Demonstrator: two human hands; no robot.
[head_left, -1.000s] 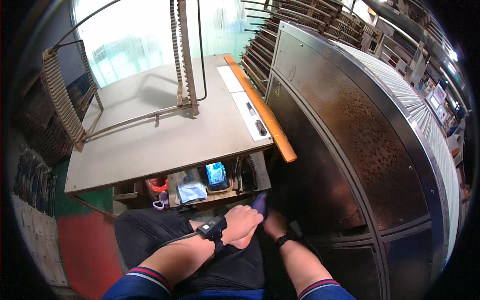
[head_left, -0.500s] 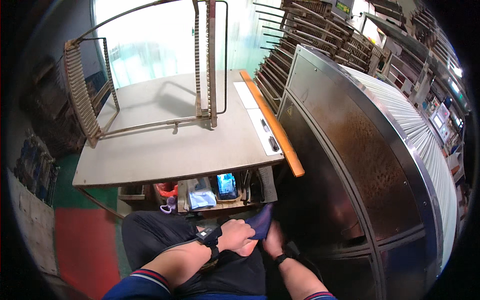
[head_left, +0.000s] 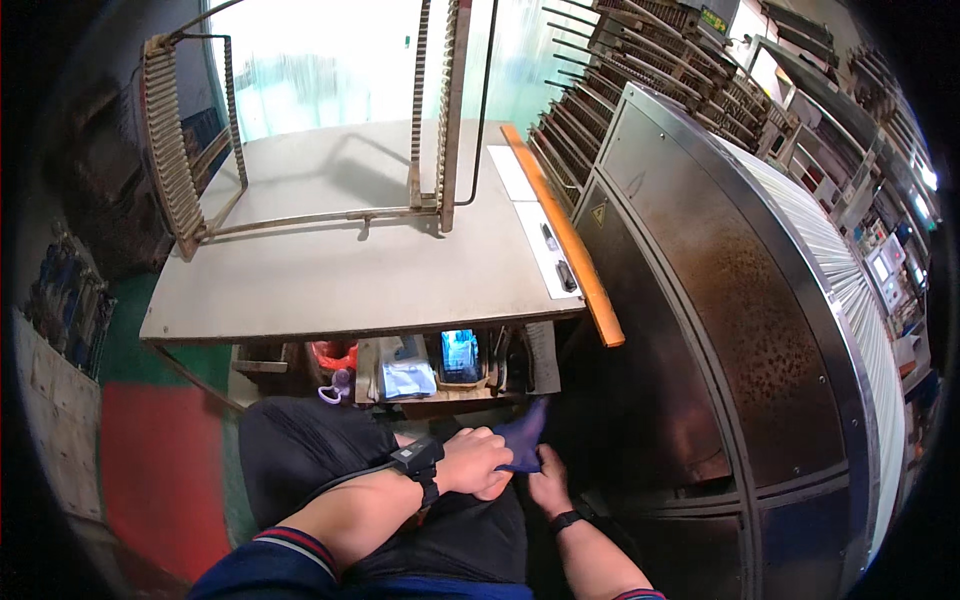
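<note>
A thin dark blue sock (head_left: 520, 438) covers the front of my bare foot, which rests raised across my lap; the skin near the heel (head_left: 494, 487) shows below the sock's edge. My left hand (head_left: 472, 460), with a black device strapped at its wrist, lies over the foot with fingers curled closed on the sock's upper edge. On the other side, my right hand (head_left: 549, 482) wears a black wristband and pinches the sock's edge near the heel. Both fingertips are partly hidden by the fabric and foot.
Ahead stands a table (head_left: 300, 290) bearing a slotted metal rack (head_left: 330, 222). Below it, a shelf (head_left: 450, 395) holds packets and a blue-screened item; purple-handled scissors (head_left: 336, 387) hang beside it. A large metal cabinet (head_left: 690, 330) closes off the right.
My right hand, blurred before, is now sharp and slightly lower at the sock's edge. The left hand stays over the foot. The whole view has shifted a little.
</note>
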